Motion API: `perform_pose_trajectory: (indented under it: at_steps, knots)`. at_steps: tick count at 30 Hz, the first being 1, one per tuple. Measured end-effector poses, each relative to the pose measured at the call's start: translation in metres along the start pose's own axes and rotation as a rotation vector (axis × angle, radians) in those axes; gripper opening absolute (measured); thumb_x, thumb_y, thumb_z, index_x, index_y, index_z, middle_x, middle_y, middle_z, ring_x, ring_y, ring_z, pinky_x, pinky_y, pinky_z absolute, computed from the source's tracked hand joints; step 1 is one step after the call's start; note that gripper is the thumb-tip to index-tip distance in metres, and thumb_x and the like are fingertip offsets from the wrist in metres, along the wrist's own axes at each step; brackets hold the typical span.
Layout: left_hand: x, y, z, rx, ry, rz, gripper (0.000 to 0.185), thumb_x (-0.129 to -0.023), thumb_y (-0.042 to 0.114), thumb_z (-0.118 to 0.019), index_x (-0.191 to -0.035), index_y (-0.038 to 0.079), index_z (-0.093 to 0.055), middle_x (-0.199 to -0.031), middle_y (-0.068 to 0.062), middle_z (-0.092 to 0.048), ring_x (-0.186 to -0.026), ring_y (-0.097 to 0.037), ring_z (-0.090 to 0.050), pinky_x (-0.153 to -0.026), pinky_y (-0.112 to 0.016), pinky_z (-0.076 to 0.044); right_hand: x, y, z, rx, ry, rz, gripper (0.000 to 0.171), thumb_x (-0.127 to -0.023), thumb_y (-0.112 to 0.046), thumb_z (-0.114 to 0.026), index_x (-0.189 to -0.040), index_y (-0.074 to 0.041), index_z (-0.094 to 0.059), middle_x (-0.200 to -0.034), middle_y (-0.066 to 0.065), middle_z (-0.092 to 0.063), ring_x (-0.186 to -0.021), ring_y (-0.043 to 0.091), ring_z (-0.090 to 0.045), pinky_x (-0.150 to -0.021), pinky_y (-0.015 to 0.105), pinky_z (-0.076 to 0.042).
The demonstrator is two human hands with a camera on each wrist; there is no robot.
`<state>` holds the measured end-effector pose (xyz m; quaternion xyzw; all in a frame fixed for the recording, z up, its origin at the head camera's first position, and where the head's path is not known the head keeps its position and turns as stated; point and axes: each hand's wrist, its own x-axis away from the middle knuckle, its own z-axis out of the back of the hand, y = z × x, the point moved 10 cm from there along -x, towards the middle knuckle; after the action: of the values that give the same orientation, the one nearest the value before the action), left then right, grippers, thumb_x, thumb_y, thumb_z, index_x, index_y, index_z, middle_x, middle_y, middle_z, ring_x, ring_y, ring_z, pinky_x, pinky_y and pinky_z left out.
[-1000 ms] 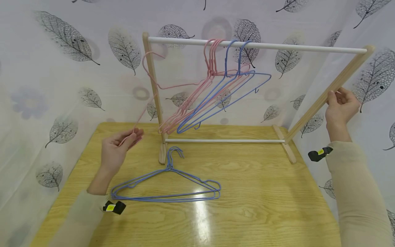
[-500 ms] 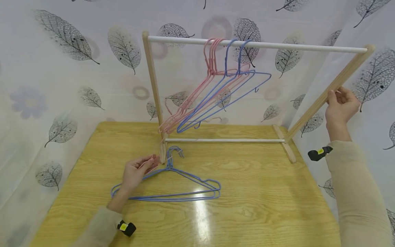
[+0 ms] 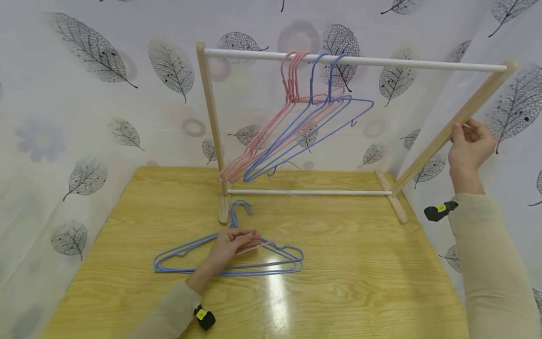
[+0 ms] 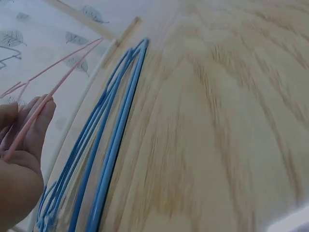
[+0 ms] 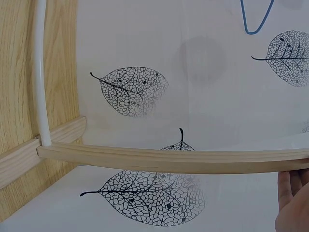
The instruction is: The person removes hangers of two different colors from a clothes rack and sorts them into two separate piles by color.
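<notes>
Leaf-printed white fabric backs a light wooden table (image 3: 360,282), on which stands a small clothes rack (image 3: 211,117) with wooden end posts and white rails. From its top rail (image 3: 402,62) hang several pink hangers (image 3: 271,132) and two blue hangers (image 3: 322,127), bunched left of the middle. A stack of blue wire hangers (image 3: 279,268) lies flat on the table in front of the rack, hooks pointing toward its left foot. The left hand (image 3: 230,245) rests low over that stack, fingers curled and pinching a thin pink hanger (image 4: 34,118), whose wire runs across the fingertips and on toward the rack's lower rail. The right hand (image 3: 467,146) is up at the right, thumb and fingers wrapped around the slanted wooden right post (image 3: 449,132).
</notes>
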<state>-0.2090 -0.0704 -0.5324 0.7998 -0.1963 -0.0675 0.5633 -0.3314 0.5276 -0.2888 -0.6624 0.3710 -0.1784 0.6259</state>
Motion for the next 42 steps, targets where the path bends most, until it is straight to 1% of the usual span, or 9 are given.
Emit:
perform_pose_trajectory:
  at_steps: [3, 9, 13, 15, 22, 27, 32, 38, 42]
  knots:
    - [-0.007, -0.014, -0.021, -0.016, -0.038, 0.054, 0.045, -0.108, 0.002, -0.056, -0.138, -0.03, -0.045, -0.127, -0.037, -0.068, -0.101, -0.015, -0.08, -0.098, -0.033, -0.066, 0.001, 0.0, 0.0, -0.008, -0.002, 0.002, 0.022, -0.095, -0.011, -0.077, -0.117, -0.014, -0.078, -0.098, -0.009, -0.068, -0.088, 0.003, -0.065, -0.075, 0.005, -0.059]
    - [-0.023, -0.037, -0.059, -0.03, -0.092, 0.17, 0.043, -0.107, 0.009, -0.06, -0.138, -0.021, -0.054, -0.126, -0.03, -0.072, -0.107, -0.023, -0.08, -0.099, -0.039, -0.065, 0.002, -0.001, 0.0, -0.006, -0.009, 0.016, 0.02, -0.096, -0.011, -0.076, -0.116, -0.014, -0.078, -0.098, -0.009, -0.069, -0.088, 0.003, -0.064, -0.074, 0.004, -0.058]
    - [-0.033, -0.053, -0.085, -0.005, -0.129, 0.204, 0.044, -0.108, 0.01, -0.06, -0.138, -0.02, -0.055, -0.129, -0.032, -0.069, -0.109, -0.025, -0.079, -0.098, -0.036, -0.065, 0.002, -0.003, -0.001, -0.021, -0.01, 0.029, 0.02, -0.096, -0.009, -0.076, -0.115, -0.013, -0.078, -0.096, -0.008, -0.07, -0.087, 0.003, -0.065, -0.073, 0.005, -0.059]
    - [-0.038, -0.061, -0.096, 0.002, -0.123, 0.213, 0.041, -0.107, 0.009, -0.06, -0.136, -0.02, -0.057, -0.127, -0.032, -0.07, -0.107, -0.026, -0.08, -0.096, -0.035, -0.066, 0.002, -0.003, -0.001, -0.03, -0.009, 0.03, 0.02, -0.095, -0.008, -0.077, -0.115, -0.013, -0.079, -0.096, -0.008, -0.071, -0.086, 0.003, -0.066, -0.072, 0.005, -0.059]
    - [-0.053, -0.076, -0.133, 0.002, -0.135, 0.233, 0.036, -0.106, 0.006, -0.06, -0.133, -0.018, -0.061, -0.127, -0.036, -0.069, -0.113, -0.038, -0.076, -0.097, -0.039, -0.066, 0.003, -0.002, -0.001, -0.049, -0.003, 0.01, 0.02, -0.095, -0.008, -0.077, -0.114, -0.013, -0.079, -0.097, -0.005, -0.069, -0.087, 0.005, -0.065, -0.074, 0.006, -0.06]
    - [-0.061, -0.087, -0.147, 0.041, -0.098, 0.256, 0.035, -0.106, 0.006, -0.062, -0.131, -0.018, -0.063, -0.125, -0.036, -0.069, -0.114, -0.041, -0.075, -0.096, -0.04, -0.067, 0.007, -0.004, -0.001, -0.021, 0.003, 0.01, 0.022, -0.095, -0.009, -0.077, -0.116, -0.013, -0.078, -0.097, -0.008, -0.07, -0.088, 0.004, -0.064, -0.074, 0.005, -0.059]
    - [-0.064, -0.093, -0.16, 0.038, -0.076, 0.28, 0.032, -0.105, 0.005, -0.063, -0.128, -0.017, -0.065, -0.122, -0.036, -0.071, -0.112, -0.042, -0.075, -0.094, -0.04, -0.068, 0.006, -0.003, -0.001, -0.028, 0.001, -0.006, 0.022, -0.095, -0.009, -0.077, -0.117, -0.014, -0.078, -0.099, -0.009, -0.07, -0.09, 0.004, -0.066, -0.075, 0.005, -0.059]
    - [-0.07, -0.098, -0.171, -0.017, -0.047, 0.315, 0.029, -0.105, 0.007, -0.064, -0.123, -0.015, -0.069, -0.116, -0.033, -0.075, -0.11, -0.041, -0.076, -0.091, -0.037, -0.069, 0.004, -0.003, -0.002, -0.068, 0.0, 0.011, 0.021, -0.094, -0.005, -0.077, -0.114, -0.012, -0.079, -0.097, -0.006, -0.071, -0.088, 0.006, -0.067, -0.074, 0.006, -0.06]
    - [-0.075, -0.101, -0.178, -0.073, -0.037, 0.318, 0.027, -0.104, 0.006, -0.065, -0.12, -0.014, -0.071, -0.113, -0.032, -0.076, -0.108, -0.041, -0.077, -0.087, -0.034, -0.07, 0.003, -0.002, -0.002, -0.067, 0.002, 0.016, 0.021, -0.094, -0.005, -0.077, -0.114, -0.012, -0.078, -0.098, -0.005, -0.071, -0.088, 0.006, -0.067, -0.073, 0.006, -0.06]
